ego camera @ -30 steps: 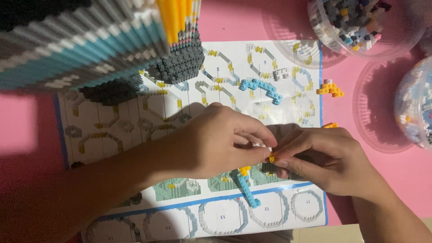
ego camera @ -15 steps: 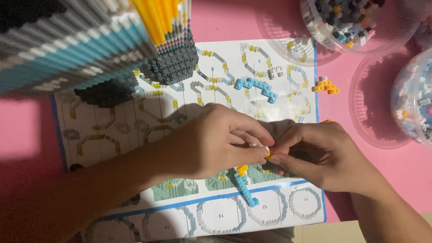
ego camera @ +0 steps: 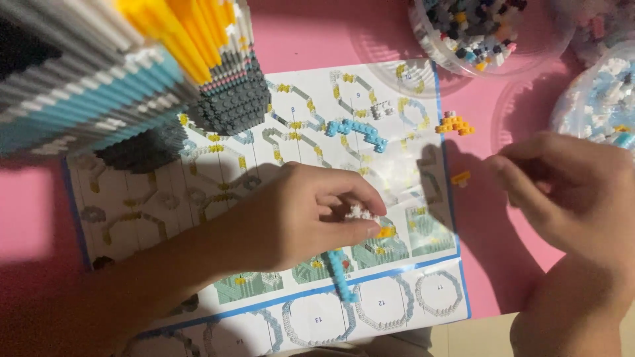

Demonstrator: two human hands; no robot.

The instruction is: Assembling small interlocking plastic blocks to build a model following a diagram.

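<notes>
Left hand (ego camera: 301,221) pinches a small bead piece (ego camera: 360,215) over the blue-bordered instruction sheet (ego camera: 397,165); right hand's (ego camera: 562,188) grip unclear.

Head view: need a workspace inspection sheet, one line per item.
Surface: pink table, partly covered by a printed instruction sheet.
Job's things: small curved brick piece, white, yellow and light blue, pinched at its top end; its blue tail lies over the sheet.
Clutter: large brick model; blue brick strip; yellow brick cluster; single yellow brick; two clear tubs of bricks.
Fingers: left hand grips the piece; right hand is apart, beside the sheet, contents unclear.
Cables: nothing seen.
Surroundings: pale floor strip at the bottom edge.
</notes>
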